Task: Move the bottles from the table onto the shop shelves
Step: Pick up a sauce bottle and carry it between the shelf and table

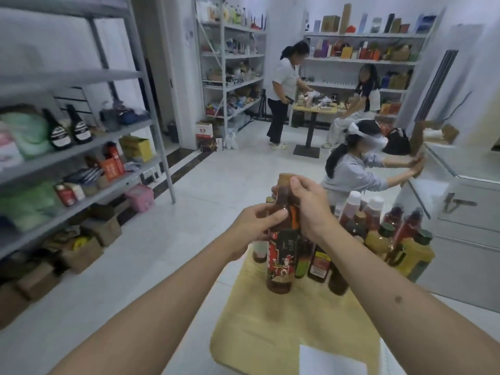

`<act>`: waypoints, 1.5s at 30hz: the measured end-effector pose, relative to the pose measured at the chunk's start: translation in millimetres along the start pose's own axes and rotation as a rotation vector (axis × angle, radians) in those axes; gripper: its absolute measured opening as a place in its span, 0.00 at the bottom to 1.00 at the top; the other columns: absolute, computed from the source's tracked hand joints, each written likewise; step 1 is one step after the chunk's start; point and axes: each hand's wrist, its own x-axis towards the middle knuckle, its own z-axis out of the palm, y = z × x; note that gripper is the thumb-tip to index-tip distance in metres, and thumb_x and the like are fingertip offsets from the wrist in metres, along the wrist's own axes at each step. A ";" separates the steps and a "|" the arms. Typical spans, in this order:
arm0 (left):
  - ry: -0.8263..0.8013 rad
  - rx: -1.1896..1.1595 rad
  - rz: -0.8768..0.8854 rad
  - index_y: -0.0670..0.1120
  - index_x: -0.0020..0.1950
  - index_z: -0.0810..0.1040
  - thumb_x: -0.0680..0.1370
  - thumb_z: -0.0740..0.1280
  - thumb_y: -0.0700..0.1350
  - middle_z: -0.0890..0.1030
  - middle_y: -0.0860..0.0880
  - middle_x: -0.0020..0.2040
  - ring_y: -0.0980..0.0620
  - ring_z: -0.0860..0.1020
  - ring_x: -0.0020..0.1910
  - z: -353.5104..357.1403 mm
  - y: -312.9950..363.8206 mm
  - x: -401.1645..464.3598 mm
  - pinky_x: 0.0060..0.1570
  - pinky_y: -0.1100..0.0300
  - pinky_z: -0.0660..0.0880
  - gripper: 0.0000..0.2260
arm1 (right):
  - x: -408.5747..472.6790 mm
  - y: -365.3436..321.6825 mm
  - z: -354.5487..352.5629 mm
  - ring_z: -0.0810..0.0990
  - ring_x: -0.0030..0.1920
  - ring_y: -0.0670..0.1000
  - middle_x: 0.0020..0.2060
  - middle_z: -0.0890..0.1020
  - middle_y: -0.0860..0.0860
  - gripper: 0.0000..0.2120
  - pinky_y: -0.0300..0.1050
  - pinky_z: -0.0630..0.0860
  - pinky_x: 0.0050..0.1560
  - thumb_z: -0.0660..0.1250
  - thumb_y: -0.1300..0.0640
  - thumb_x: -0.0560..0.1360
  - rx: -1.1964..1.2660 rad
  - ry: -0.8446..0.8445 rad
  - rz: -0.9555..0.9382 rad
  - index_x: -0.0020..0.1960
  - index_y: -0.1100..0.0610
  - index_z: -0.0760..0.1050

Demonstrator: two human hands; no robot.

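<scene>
Tall sauce bottle (281,247), red label, brown cap, upright above the desk (270,328) near its far left part; whether its base touches the top can't be told. Left hand (253,226) grips it at the shoulder, thumb across the front. Right hand (308,204) wraps the neck just under the cap. Remaining bottles (378,234) crowd the far edge and far right corner of the desk: red sauces, white caps, yellow oil jugs with green caps. White paper sheet (332,361) lies at the near right edge. Grey shelf rack (81,147) stands off to the left, holding two dark bottles (67,128) plus boxes and packs. Behind the desk a person (351,169) crouches; two others stand by a small table at the back.
</scene>
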 end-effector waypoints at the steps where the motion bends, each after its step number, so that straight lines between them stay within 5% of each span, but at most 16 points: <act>1: 0.033 -0.006 -0.003 0.47 0.68 0.78 0.76 0.73 0.57 0.84 0.48 0.59 0.50 0.83 0.58 -14.4 1.0 -7.2 0.59 0.47 0.81 0.24 | 0.1 1.3 15.7 0.85 0.54 0.58 0.50 0.86 0.58 0.12 0.54 0.82 0.57 0.57 0.55 0.86 -0.005 -0.035 -0.011 0.60 0.57 0.77; 10: 0.493 0.049 0.022 0.46 0.66 0.78 0.77 0.73 0.53 0.82 0.49 0.59 0.49 0.82 0.57 -156.8 4.8 -91.6 0.54 0.51 0.83 0.20 | -7.6 20.4 184.5 0.82 0.56 0.50 0.53 0.85 0.50 0.11 0.43 0.79 0.54 0.60 0.49 0.84 -0.096 -0.317 -0.056 0.55 0.49 0.81; 18: 0.813 0.138 0.042 0.49 0.62 0.77 0.74 0.76 0.57 0.82 0.51 0.55 0.51 0.80 0.55 -264.2 10.0 -149.4 0.57 0.47 0.80 0.22 | -19.1 60.1 292.9 0.82 0.58 0.52 0.56 0.85 0.53 0.17 0.45 0.80 0.52 0.64 0.47 0.82 -0.083 -0.600 0.095 0.64 0.56 0.79; 21: 0.917 0.150 0.053 0.48 0.61 0.76 0.74 0.75 0.56 0.80 0.54 0.53 0.55 0.79 0.53 -297.5 12.1 -159.3 0.49 0.59 0.79 0.20 | -15.5 67.7 330.6 0.82 0.59 0.52 0.56 0.84 0.53 0.09 0.48 0.80 0.57 0.70 0.54 0.80 -0.074 -0.678 0.086 0.60 0.51 0.79; 25: 1.005 0.171 0.056 0.48 0.60 0.76 0.76 0.75 0.52 0.78 0.59 0.48 0.64 0.76 0.44 -343.5 13.7 -164.1 0.33 0.72 0.70 0.17 | -2.3 75.8 385.7 0.83 0.57 0.51 0.54 0.85 0.51 0.09 0.43 0.81 0.51 0.70 0.59 0.79 -0.016 -0.762 0.068 0.58 0.50 0.79; 28: 1.050 0.217 0.040 0.50 0.60 0.76 0.75 0.75 0.54 0.78 0.58 0.50 0.63 0.76 0.46 -379.3 16.2 -162.7 0.40 0.69 0.71 0.18 | 16.7 81.1 427.0 0.84 0.56 0.51 0.54 0.86 0.50 0.13 0.45 0.82 0.53 0.69 0.60 0.80 0.018 -0.796 0.051 0.63 0.54 0.80; 33: 1.099 0.133 0.034 0.48 0.65 0.78 0.75 0.74 0.55 0.80 0.53 0.57 0.52 0.79 0.58 -442.2 20.6 -162.1 0.59 0.47 0.80 0.21 | 53.5 80.3 491.4 0.82 0.61 0.53 0.58 0.85 0.51 0.16 0.51 0.79 0.59 0.69 0.60 0.80 0.014 -0.877 0.034 0.67 0.54 0.79; 37: 1.116 0.027 0.055 0.47 0.66 0.78 0.82 0.68 0.47 0.81 0.48 0.62 0.48 0.79 0.62 -492.4 17.1 -158.9 0.64 0.44 0.77 0.14 | 77.1 77.0 538.3 0.81 0.61 0.56 0.60 0.83 0.55 0.12 0.55 0.78 0.62 0.68 0.60 0.80 0.009 -0.942 0.026 0.63 0.53 0.80; 45: 1.135 0.023 0.077 0.53 0.72 0.75 0.82 0.65 0.37 0.80 0.51 0.66 0.49 0.78 0.65 -583.5 2.3 -163.6 0.64 0.47 0.77 0.19 | 112.1 84.6 638.4 0.80 0.63 0.56 0.61 0.83 0.55 0.18 0.59 0.75 0.67 0.68 0.59 0.80 0.066 -1.045 0.165 0.69 0.57 0.77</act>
